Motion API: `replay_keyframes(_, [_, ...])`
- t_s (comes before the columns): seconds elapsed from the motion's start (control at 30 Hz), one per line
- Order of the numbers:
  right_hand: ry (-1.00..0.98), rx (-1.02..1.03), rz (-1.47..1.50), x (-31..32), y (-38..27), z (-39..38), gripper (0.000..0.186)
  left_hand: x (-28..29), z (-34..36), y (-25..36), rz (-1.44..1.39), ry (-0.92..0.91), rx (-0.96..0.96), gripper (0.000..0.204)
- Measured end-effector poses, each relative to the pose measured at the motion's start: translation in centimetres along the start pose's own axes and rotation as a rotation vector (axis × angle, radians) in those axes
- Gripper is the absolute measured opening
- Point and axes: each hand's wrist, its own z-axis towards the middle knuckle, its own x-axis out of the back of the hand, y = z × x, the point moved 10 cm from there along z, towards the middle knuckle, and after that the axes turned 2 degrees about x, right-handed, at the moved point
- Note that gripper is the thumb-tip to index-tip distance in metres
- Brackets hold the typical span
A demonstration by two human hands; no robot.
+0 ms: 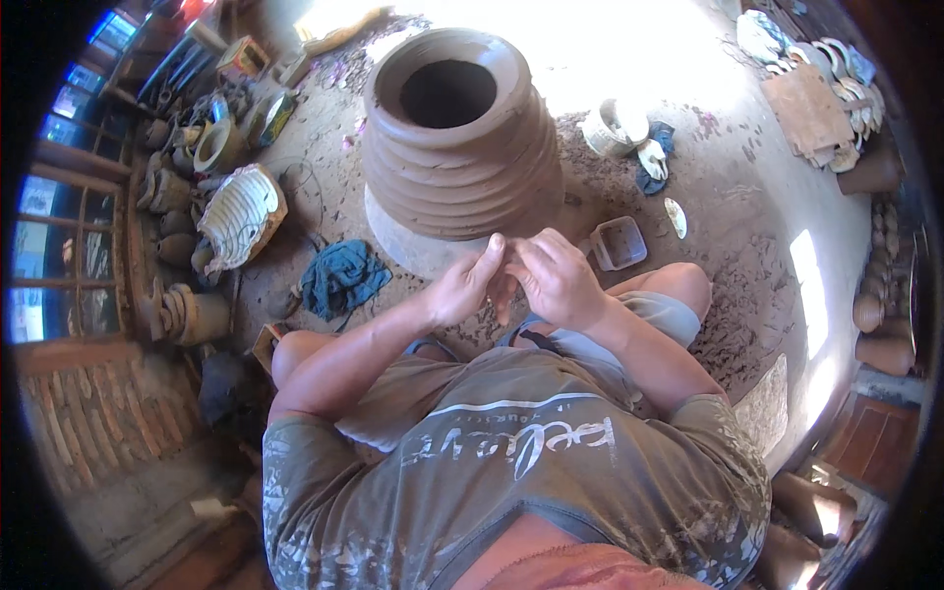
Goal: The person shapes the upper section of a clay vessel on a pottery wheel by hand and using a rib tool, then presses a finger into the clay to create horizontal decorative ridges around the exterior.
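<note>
A large ridged clay pot (462, 177) with a wide mouth stands upright in front of me, on a pale round base (385, 228). My left hand (470, 283) and my right hand (559, 277) meet before the pot's near side, above my lap. The left thumb points up while its other fingers curl toward the right hand. My right fingers are pinched together against the left ones. Whatever is between the fingers, if anything, is too small or hidden to make out. A clear plastic tub (619, 243) lies just beyond my right hand.
Left of the pot are a crumpled blue-green cloth (342, 278) and a ribbed pale mould-like piece (243, 216), with several clay pots by the window. On the right are a white bucket (615, 128), a small oval dish (676, 218) and scattered clay scraps (742, 305).
</note>
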Motion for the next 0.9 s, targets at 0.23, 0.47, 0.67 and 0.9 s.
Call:
replay_keyframes(0.23, [0.179,-0.017,-0.039,2.3,-0.4,0.1,0.029,1.8,0.7,2.2,0.208,0.113,-0.121,0.049])
replay_keyframes(0.47, [0.114,-0.042,0.109,2.3,0.9,-0.9,0.041,0.8,0.9,1.8,0.253,-0.012,-0.052,0.044])
replay_keyframes(0.67, [0.080,0.075,-0.021,2.0,-0.4,-2.7,0.017,-1.1,0.5,1.0,0.151,-0.092,0.000,0.059])
replay_keyframes(0.9, [0.160,0.041,0.033,3.6,0.8,-2.1,0.029,-0.8,1.5,4.1,0.376,0.041,-0.259,0.035])
